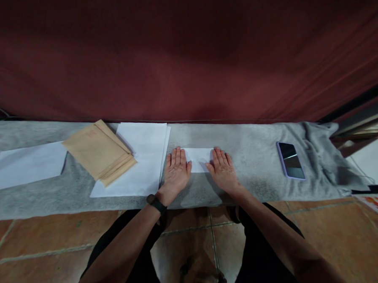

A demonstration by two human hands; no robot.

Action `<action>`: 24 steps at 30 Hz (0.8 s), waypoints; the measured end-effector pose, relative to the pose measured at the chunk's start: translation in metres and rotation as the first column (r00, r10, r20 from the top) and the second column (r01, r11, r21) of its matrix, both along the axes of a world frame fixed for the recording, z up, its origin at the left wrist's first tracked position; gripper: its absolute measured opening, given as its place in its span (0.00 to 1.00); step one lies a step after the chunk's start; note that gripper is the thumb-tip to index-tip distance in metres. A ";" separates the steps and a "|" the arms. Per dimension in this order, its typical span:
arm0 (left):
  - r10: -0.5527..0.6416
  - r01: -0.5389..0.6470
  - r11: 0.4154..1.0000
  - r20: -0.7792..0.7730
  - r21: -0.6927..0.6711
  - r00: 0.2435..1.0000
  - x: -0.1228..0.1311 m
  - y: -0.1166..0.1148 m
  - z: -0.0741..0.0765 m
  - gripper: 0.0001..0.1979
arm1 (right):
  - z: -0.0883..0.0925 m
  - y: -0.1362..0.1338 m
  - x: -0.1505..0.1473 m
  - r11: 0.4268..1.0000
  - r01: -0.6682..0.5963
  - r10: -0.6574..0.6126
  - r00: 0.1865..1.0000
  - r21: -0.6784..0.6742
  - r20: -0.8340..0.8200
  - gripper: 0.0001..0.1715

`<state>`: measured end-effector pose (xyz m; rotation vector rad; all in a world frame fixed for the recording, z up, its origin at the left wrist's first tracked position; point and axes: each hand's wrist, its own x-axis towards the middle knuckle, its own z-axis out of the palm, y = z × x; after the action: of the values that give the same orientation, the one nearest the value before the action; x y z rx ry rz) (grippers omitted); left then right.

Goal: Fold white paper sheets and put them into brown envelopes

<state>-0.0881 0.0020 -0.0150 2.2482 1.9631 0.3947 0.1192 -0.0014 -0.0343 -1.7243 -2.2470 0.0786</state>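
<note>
A small white sheet of paper [198, 160], perhaps folded, lies crosswise on the grey cloth in front of me. Over its left end my left hand [177, 167] rests flat, fingers stretched forward and thumb toward the paper. My right hand [222, 167] covers the right end in the same way, palm down with its fingers extended. Neither hand grasps anything. Beside my left hand is a stack of larger white sheets [145, 160], partly under several brown envelopes [97, 150].
Grey cloth [249, 155] covers the long narrow surface. More white paper [28, 163] lies at far left. To the right is a phone [290, 160] in a purple case. A dark red curtain-like backdrop [185, 74] rises behind. Below is a tiled floor [48, 246].
</note>
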 end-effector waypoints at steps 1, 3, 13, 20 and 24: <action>0.005 -0.005 1.000 0.010 -0.008 1.000 0.000 0.001 0.001 0.32 | 0.001 -0.001 -0.002 1.000 -0.018 0.018 1.000 -0.003 -0.007 0.40; 0.018 -0.017 0.999 0.037 -0.035 0.999 0.000 0.004 0.002 0.31 | 0.003 -0.004 -0.007 0.996 -0.084 0.084 0.996 -0.016 -0.018 0.39; -0.050 0.051 0.999 0.035 -0.020 0.998 0.001 -0.001 0.000 0.31 | -0.001 -0.022 -0.020 0.983 -0.183 0.184 0.983 -0.014 0.014 0.40; 0.027 -0.029 1.000 0.211 0.010 0.977 -0.006 0.013 0.008 0.27 | -0.003 -0.019 -0.015 0.987 -0.159 0.159 0.987 -0.011 0.011 0.40; 0.087 -0.091 0.996 0.435 -0.013 0.896 -0.013 0.023 0.005 0.25 | -0.001 -0.018 -0.016 0.986 -0.160 0.161 0.987 -0.042 0.012 0.42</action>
<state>-0.1010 0.0245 -0.0096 1.8643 1.8243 0.8360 0.1036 -0.0195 -0.0357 -1.5650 -2.4078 0.1480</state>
